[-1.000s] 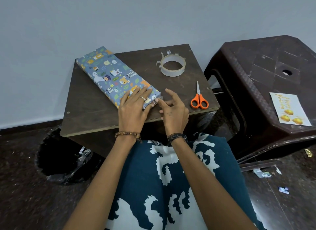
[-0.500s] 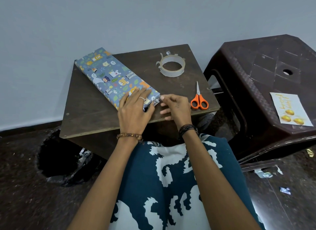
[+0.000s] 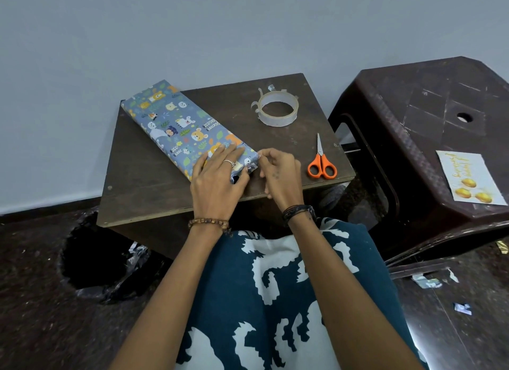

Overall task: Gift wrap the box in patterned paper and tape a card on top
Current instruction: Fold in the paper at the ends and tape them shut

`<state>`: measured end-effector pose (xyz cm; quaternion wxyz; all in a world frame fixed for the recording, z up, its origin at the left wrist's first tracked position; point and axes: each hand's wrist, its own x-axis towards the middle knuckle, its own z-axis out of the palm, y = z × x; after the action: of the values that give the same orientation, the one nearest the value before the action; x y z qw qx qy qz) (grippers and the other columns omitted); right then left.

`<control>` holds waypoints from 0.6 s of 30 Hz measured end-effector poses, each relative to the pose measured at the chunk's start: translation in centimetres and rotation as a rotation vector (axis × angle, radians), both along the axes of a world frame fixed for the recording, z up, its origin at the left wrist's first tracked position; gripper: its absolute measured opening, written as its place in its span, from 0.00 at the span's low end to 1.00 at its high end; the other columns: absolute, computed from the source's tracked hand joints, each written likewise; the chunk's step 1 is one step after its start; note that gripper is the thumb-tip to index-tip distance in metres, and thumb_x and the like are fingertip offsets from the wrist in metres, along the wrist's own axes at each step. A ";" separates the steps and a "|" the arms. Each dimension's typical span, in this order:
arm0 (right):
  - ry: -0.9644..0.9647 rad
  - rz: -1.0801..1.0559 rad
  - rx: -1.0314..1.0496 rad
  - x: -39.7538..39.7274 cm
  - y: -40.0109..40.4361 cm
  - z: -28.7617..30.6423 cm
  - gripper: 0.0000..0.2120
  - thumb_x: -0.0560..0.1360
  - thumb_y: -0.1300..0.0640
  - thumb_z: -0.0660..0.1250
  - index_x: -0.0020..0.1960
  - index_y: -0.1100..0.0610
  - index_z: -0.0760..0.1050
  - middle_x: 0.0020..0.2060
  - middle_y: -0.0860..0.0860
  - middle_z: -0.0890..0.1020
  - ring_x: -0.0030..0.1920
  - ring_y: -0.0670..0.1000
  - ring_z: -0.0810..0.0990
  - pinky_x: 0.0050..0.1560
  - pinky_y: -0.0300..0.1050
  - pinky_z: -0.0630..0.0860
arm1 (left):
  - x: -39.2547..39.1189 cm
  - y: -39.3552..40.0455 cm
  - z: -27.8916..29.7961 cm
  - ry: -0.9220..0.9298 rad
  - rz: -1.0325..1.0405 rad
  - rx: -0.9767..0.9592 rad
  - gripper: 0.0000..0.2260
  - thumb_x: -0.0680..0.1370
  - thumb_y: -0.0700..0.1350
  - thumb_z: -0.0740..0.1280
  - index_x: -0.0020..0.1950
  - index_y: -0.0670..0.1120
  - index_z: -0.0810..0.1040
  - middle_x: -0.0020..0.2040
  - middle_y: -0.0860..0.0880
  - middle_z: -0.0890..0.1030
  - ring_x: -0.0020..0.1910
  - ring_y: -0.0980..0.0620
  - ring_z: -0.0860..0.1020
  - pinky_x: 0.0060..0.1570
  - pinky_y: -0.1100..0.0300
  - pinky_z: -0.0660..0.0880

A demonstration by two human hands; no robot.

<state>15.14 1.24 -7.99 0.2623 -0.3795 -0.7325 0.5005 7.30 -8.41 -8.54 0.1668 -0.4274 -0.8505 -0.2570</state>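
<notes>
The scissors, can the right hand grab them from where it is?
Probably yes. The scissors lie on the table just beside the right hand, with nothing between them, though that hand seems busy at the box end.

box (image 3: 180, 124) – matt printed paper | table (image 3: 143, 174) – dull wood | stool (image 3: 429, 100) – glossy plastic

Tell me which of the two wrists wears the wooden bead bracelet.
The left wrist: its brown bead bracelet sits behind the left hand pressing the wrapped box. The right wrist wears dark corded bands instead.
</notes>
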 end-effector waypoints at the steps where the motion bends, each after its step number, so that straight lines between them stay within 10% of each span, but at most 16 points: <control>1: 0.004 0.017 0.020 0.0 0.0 0.0 0.09 0.76 0.58 0.61 0.44 0.57 0.80 0.24 0.45 0.73 0.24 0.47 0.72 0.29 0.45 0.71 | 0.0 0.0 0.0 -0.001 0.000 -0.002 0.20 0.72 0.51 0.59 0.60 0.47 0.79 0.61 0.48 0.79 0.62 0.50 0.75 0.65 0.57 0.59; 7: -0.235 0.132 0.273 0.7 -0.1 0.7 0.10 0.74 0.55 0.58 0.41 0.57 0.76 0.33 0.54 0.78 0.41 0.59 0.76 0.37 0.48 0.70 | 0.2 0.4 0.0 0.007 0.014 0.017 0.17 0.73 0.48 0.63 0.59 0.46 0.79 0.61 0.47 0.79 0.62 0.48 0.76 0.65 0.57 0.57; 10: -0.272 0.036 0.396 0.0 0.5 1.5 0.14 0.76 0.56 0.58 0.56 0.54 0.78 0.47 0.56 0.83 0.50 0.59 0.78 0.44 0.49 0.73 | 0.5 0.6 0.0 -0.001 0.030 0.032 0.17 0.72 0.47 0.65 0.59 0.45 0.79 0.60 0.47 0.80 0.61 0.47 0.77 0.65 0.57 0.57; 18: -0.237 -0.078 0.691 -4.5 6.2 1.4 0.13 0.78 0.61 0.60 0.61 0.61 0.73 0.58 0.57 0.75 0.54 0.58 0.76 0.44 0.47 0.72 | 0.8 1.3 -0.5 0.039 0.088 0.057 0.17 0.73 0.50 0.60 0.57 0.46 0.81 0.57 0.47 0.81 0.59 0.48 0.78 0.64 0.55 0.61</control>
<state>10.60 7.44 -6.58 0.3074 -0.3516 -0.8685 0.1658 8.08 -7.09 -9.09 0.2068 -0.3898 -0.8573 -0.2651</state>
